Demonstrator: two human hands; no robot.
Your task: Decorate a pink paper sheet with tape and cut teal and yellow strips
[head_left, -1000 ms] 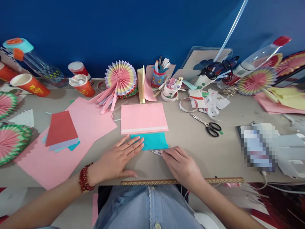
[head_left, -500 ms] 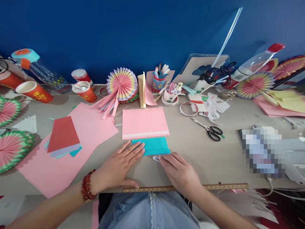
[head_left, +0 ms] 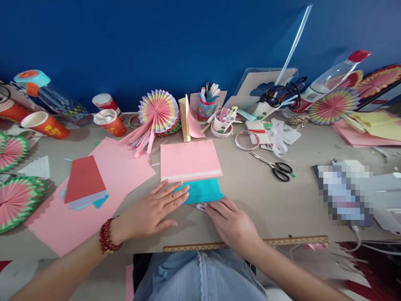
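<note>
A teal paper sheet (head_left: 203, 190) lies on the table in front of me, just below a pink sheet (head_left: 189, 159). My left hand (head_left: 153, 207) rests flat on the table with its fingers stretched out, fingertips on the teal paper's left end. My right hand (head_left: 230, 221) lies curled at the paper's lower edge, pressing it down, with a small pale object (head_left: 200, 206) under its fingertips that I cannot make out.
Scissors (head_left: 275, 166) lie to the right. A large pink sheet (head_left: 81, 200) carrying a red paper (head_left: 84, 179) lies left. Folded paper fans (head_left: 158, 110), orange cups (head_left: 111, 122), a pen pot (head_left: 205, 106), tape rolls (head_left: 247, 140) and a bottle (head_left: 333, 75) crowd the back.
Both hands have stayed on the teal paper; the right hand has crept a little left along its lower edge. The view has shifted slightly.
</note>
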